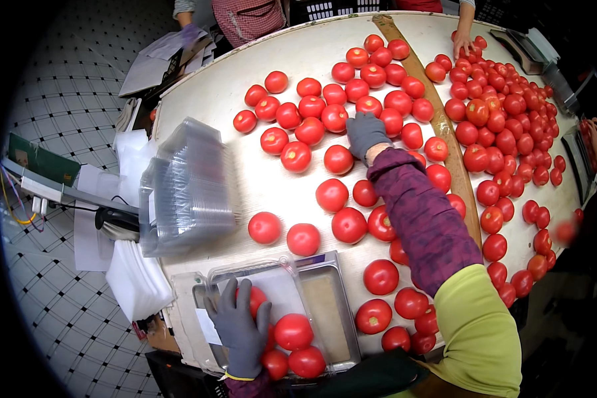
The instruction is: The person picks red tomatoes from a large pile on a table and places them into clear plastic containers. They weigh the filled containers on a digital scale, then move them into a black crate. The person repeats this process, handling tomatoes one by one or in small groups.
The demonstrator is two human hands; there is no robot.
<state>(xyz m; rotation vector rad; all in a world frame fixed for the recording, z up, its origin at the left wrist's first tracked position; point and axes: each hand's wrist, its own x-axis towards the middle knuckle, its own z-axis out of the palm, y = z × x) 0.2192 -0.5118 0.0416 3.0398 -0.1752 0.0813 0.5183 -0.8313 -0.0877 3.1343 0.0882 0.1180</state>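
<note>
My left hand point(240, 322), in a grey glove, lies over a clear plastic clamshell point(289, 268) with several red tomatoes point(293, 331) inside; its fingers are spread against one of them. The clamshell rests partly on a steel weighing pan point(321, 305). Out on the white tabletop point(225, 172), among loose tomatoes point(338, 158), is my gloved right hand point(366, 136). Its fingers are curled downward, and whatever is under them is hidden.
Stacked clear containers point(185, 189) and white foam sheets point(129, 285) stand at the left. A wooden strip point(461, 186) separates a dense tomato pile point(510, 126) on the right. A co-worker's bare hand point(462, 43) touches that pile; another person's arm point(184, 16) is at the back left.
</note>
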